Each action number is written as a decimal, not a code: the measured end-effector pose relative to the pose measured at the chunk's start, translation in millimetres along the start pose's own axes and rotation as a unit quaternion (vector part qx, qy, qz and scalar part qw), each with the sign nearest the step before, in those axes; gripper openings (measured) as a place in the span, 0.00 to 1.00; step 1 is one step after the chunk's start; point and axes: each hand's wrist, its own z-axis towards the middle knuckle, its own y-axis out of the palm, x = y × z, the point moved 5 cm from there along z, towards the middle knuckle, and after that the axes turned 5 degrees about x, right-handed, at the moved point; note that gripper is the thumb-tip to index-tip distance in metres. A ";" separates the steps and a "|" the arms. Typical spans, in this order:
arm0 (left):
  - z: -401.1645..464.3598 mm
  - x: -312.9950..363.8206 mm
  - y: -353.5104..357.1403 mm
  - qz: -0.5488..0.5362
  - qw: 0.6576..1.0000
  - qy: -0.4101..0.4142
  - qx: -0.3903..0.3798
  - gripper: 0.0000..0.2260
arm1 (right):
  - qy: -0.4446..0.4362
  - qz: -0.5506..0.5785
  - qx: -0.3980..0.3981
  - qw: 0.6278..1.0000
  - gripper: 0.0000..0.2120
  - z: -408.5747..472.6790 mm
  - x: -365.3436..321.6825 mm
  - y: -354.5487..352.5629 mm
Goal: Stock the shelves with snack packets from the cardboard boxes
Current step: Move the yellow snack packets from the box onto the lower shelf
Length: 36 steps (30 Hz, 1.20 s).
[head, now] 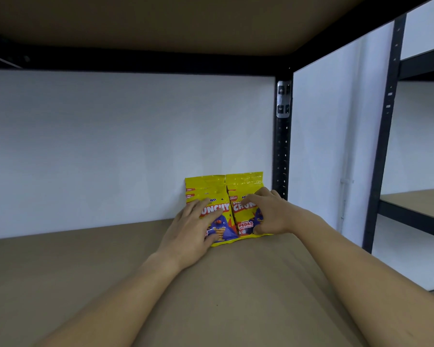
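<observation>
Packets (pixel 226 209) labelled "CRUNCHY"; "PEDAS"

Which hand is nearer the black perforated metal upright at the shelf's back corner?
Right. The right hand rests on the right yellow snack packet, just beside the black perforated metal upright; the left hand rests on the left yellow packet, farther away.

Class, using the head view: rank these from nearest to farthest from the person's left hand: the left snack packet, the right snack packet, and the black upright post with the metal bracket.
1. Left snack packet: under the left hand, touching.
2. Right snack packet: beside it, rightward, under the right hand.
3. Black upright post: farthest, at the shelf's back right corner.
</observation>
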 end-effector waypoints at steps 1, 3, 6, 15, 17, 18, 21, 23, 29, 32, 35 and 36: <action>-0.3 0.5 -0.2 0.000 1.000 0.000 0.000 0.27 | 0.001 0.002 0.000 1.000 0.38 0.0 -0.1 -0.4; -0.8 1.3 -0.7 -0.006 1.000 -0.002 0.001 0.27 | 0.004 0.007 0.001 1.000 0.38 -0.3 -0.4 -1.6; -1.3 1.6 -0.2 0.002 1.000 -0.006 -0.006 0.27 | 0.007 0.008 0.003 1.000 0.38 -0.4 -1.6 -2.8; -2.6 3.3 -14.8 0.000 1.000 -0.018 0.003 0.25 | 0.020 0.010 0.049 0.999 0.29 -5.1 -10.1 -18.7; -7.4 1.9 -23.9 0.008 1.000 -0.025 -0.001 0.25 | 0.018 -0.001 0.058 0.998 0.27 -9.0 -18.6 -24.0; -10.1 1.1 -30.0 0.014 1.000 -0.028 0.000 0.25 | 0.015 -0.010 0.060 0.998 0.26 -10.3 -23.5 -25.2; -23.6 -6.5 -55.7 0.018 0.999 -0.041 0.009 0.25 | 0.001 -0.030 0.058 0.998 0.25 -10.7 -44.7 -26.2; -37.2 -18.4 -72.5 0.039 0.998 -0.057 0.003 0.24 | -0.009 -0.042 0.058 0.997 0.26 -8.9 -63.8 -27.5; -103.8 -74.3 -126.2 0.075 0.989 -0.129 -0.013 0.24 | -0.066 -0.009 0.064 0.996 0.26 -6.6 -159.0 -30.5; -146.0 -95.5 -153.2 0.079 0.984 -0.158 -0.012 0.23 | -0.098 0.018 0.052 0.994 0.25 -13.2 -212.6 -29.3; -193.6 -117.2 -179.6 0.087 0.979 -0.186 -0.019 0.24 | -0.131 0.038 0.040 0.990 0.25 -24.0 -268.5 -27.0; -210.4 -124.5 -188.7 0.090 0.977 -0.195 -0.017 0.23 | -0.143 0.045 0.035 0.988 0.25 -28.1 -287.6 -25.1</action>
